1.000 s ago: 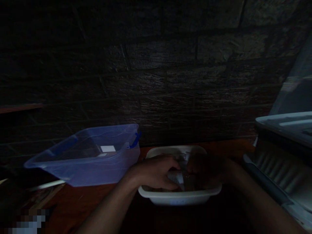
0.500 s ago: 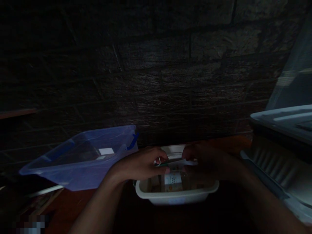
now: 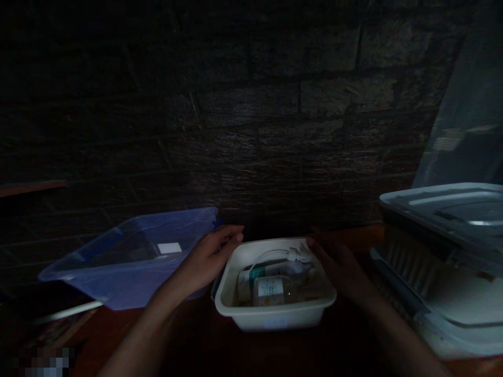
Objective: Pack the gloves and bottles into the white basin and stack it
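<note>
A small off-white plastic basin (image 3: 277, 309) sits on the table in front of me. Inside lie a clear bottle with a white label (image 3: 271, 291), a green-and-white packet (image 3: 258, 273) and a white cable (image 3: 271, 252) with a whitish end piece. My left hand (image 3: 218, 248) is at the basin's far left corner, fingers stretched out, with nothing held. On the opposite side, my right hand (image 3: 334, 256) rests beside the right rim, its fingers extended and dim in shadow; its thumb is near the far right corner. Whether either hand presses on the rim is hard to make out.
A translucent blue-purple plastic bin (image 3: 129, 280) with blue handles stands at left. On the right is a lidded dish rack or box (image 3: 448, 209) with a ribbed front. Behind rises a dark brick-patterned wall (image 3: 251, 131). The brown tabletop (image 3: 113, 340) lies beneath.
Both hands have moved apart, from over the basin's contents out to its two sides. They let go of a thin item, and the contents now show more fully. The view has shifted slightly.
</note>
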{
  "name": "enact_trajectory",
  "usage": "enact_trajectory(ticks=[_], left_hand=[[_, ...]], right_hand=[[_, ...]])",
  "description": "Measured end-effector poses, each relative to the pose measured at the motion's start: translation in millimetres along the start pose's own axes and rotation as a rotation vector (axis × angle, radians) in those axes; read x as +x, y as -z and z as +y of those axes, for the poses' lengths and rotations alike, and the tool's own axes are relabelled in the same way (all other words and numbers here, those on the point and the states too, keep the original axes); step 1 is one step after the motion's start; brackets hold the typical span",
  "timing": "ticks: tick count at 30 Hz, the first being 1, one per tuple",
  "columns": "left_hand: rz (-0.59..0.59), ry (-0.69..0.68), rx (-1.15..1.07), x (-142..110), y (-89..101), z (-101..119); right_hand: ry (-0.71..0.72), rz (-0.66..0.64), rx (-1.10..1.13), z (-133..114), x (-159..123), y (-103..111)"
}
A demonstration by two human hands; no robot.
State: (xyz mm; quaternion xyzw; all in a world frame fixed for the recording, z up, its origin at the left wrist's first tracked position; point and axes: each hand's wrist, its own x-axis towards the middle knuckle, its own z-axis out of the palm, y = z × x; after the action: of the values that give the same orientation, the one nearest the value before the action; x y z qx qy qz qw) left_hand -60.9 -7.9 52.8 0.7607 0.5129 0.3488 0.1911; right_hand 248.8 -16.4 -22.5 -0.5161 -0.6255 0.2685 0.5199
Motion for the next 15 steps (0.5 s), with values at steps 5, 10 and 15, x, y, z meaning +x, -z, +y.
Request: enact_trajectory(ticks=[5, 10, 15], left_hand=[[0.098, 0.240, -0.234, -53.6, -29.2, -39.5], [0.211, 0.335, -0.292, -74.6, -56.1, -47.3], [0.196, 0.354, -0.258, -74.5, -58.0, -44.5]], right_hand=[[-0.120, -0.004, 0.108, 14.0, -15.8, -1.5], [-0.231, -0.045, 0.175, 16.4, -21.6, -2.5], [-0.210, -0.124, 0.269, 22.2, -23.7, 2.0]])
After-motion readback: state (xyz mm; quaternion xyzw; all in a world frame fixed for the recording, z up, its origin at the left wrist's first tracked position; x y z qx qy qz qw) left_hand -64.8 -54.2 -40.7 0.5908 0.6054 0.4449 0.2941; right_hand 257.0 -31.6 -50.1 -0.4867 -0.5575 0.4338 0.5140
